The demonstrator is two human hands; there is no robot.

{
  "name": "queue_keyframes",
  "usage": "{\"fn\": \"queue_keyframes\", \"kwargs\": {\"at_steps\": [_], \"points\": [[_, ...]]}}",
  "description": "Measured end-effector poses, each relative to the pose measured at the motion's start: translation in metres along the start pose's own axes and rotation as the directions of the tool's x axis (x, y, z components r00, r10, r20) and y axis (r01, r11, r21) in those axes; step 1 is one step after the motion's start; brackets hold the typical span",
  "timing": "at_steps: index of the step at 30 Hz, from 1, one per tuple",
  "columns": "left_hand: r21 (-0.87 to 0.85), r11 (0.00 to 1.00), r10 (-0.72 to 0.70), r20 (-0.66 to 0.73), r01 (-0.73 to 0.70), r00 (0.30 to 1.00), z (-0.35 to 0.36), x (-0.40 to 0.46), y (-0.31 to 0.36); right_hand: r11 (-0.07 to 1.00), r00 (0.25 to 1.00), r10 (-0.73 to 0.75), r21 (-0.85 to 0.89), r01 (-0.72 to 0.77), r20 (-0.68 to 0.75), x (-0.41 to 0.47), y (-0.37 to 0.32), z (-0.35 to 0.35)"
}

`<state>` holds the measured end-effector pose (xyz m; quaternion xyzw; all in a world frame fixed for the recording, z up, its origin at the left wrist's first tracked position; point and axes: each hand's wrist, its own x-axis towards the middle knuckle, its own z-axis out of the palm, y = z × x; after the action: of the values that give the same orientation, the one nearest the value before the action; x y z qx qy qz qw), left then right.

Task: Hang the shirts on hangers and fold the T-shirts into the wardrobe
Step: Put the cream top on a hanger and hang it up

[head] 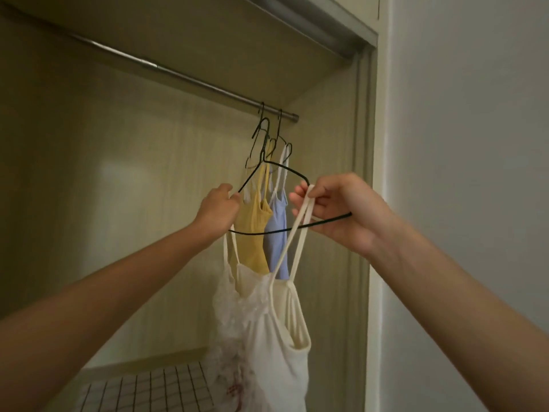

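Right of the opening: plain pale wall (pixel 475 114), unmarked. A grey sliding-door track (pixel 312 22) runs diagonally across the top edge — metallic, dull finish. Bottom left: white cloth with a thin dark grid pattern (pixel 148 388), lying flat on a surface — what lies beneath it cannot be told. Lighting dim, yellowish.

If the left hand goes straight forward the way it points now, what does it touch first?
Most likely the yellow strappy top hanging on the metal rail; it lies just beyond the left hand, which grips the black wire hanger. Depth is uncertain.
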<state>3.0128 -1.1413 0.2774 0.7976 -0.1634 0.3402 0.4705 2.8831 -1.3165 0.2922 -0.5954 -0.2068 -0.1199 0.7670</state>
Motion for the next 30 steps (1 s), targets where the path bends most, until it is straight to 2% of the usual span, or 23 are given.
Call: {"fn": "queue_keyframes", "kwargs": {"at_steps": [3,7,13,17,25,30], "points": [[-0.038,0.998,0.059,-0.017,-0.059,0.998,-0.013,0.0,0.03,0.999,0.999,-0.023,-0.032,0.024,0.044,0.038,-0.006,0.009],[-0.065,0.996,0.062,-0.067,-0.067,0.996,-0.029,0.011,0.058,0.996,0.996,-0.065,-0.065,0.069,0.066,0.088,-0.01,0.03],[-0.286,0.958,0.073,0.127,-0.034,0.989,-0.036,0.032,0.07,0.983,0.988,-0.139,-0.109,0.146,0.074,0.146,-0.004,0.063],[-0.406,0.914,0.054,0.159,0.015,0.986,-0.041,0.058,0.064,0.969,0.977,-0.211,-0.128,0.213,0.025,0.176,0.0,0.08],[-0.495,0.869,0.041,0.094,0.01,0.995,-0.04,0.12,0.044,0.952,0.951,-0.297,-0.102,0.288,-0.089,0.23,0.01,0.108],[-0.522,0.853,0.05,0.06,-0.012,0.997,-0.028,0.155,0.035,0.95,0.945,-0.311,-0.075,0.304,-0.099,0.265,0.014,0.104]]}}
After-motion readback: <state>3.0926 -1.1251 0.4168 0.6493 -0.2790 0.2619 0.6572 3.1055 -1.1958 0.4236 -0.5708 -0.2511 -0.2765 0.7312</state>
